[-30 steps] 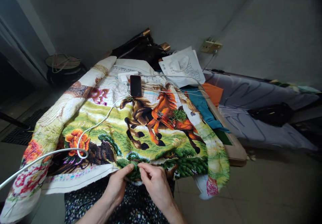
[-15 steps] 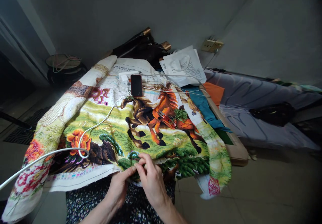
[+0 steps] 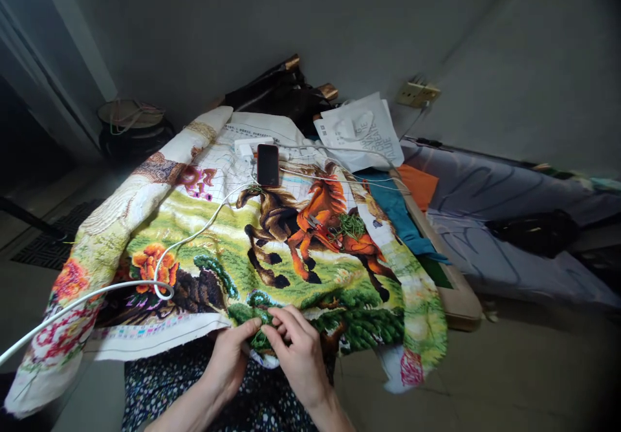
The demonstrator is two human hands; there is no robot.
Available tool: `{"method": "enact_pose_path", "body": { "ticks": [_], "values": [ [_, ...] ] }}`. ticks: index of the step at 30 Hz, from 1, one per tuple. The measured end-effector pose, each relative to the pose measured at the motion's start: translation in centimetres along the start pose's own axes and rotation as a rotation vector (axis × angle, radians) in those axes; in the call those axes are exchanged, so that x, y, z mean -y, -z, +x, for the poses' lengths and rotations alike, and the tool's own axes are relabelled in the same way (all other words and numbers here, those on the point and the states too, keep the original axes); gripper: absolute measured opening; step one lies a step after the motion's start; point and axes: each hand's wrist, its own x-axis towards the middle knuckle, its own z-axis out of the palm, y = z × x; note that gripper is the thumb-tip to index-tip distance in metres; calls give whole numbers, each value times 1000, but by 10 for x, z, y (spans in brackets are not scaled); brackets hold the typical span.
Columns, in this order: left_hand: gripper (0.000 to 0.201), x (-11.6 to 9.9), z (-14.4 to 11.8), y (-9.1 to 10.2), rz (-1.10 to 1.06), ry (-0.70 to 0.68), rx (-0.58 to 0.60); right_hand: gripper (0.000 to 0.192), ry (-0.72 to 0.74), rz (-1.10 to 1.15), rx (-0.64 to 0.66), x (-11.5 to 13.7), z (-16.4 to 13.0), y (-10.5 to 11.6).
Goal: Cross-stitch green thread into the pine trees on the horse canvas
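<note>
A large cross-stitch cloth (image 3: 226,241) with horses, green grass and flowers is spread before me, its near edge over my lap. My left hand (image 3: 229,356) grips that near edge, thumb on top and fingers hidden beneath. Close beside it, my right hand (image 3: 299,349) has its thumb and index finger together over the dark green stitching. Whatever they pinch is too small to make out. A tangle of green thread (image 3: 352,226) lies on the orange horse, beside a small red-handled tool (image 3: 323,228).
A phone (image 3: 268,165) rests on the cloth near a white adapter (image 3: 252,144). The white cable (image 3: 196,231) loops across the left half. Rolled cloth (image 3: 130,202) runs along the left side. A white paper bag (image 3: 361,133) stands behind, below a wall socket (image 3: 418,94).
My right hand has shifted slightly down and right, its thumb and finger a little farther from my left thumb. The whole view has moved slightly. My left hand keeps its hold on the cloth.
</note>
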Motion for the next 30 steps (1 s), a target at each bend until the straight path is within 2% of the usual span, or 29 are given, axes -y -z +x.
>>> {"method": "enact_pose_path", "body": {
  "ticks": [5,11,16,24,30],
  "values": [
    [37,1,1,0,22,-29,-47,15,13,-61,12,1,8,-1],
    [38,3,3,2,-30,-51,-45,13,-68,0,19,3,11,7],
    [40,4,2,2,-16,-50,-30,17,-6,-98,102,5,15,14],
    [73,3,0,0,-64,-63,-18,18,81,-225,217,0,19,21],
    [82,2,0,-2,-85,-30,-21,19,110,-322,270,-4,27,27]
  ]
}}
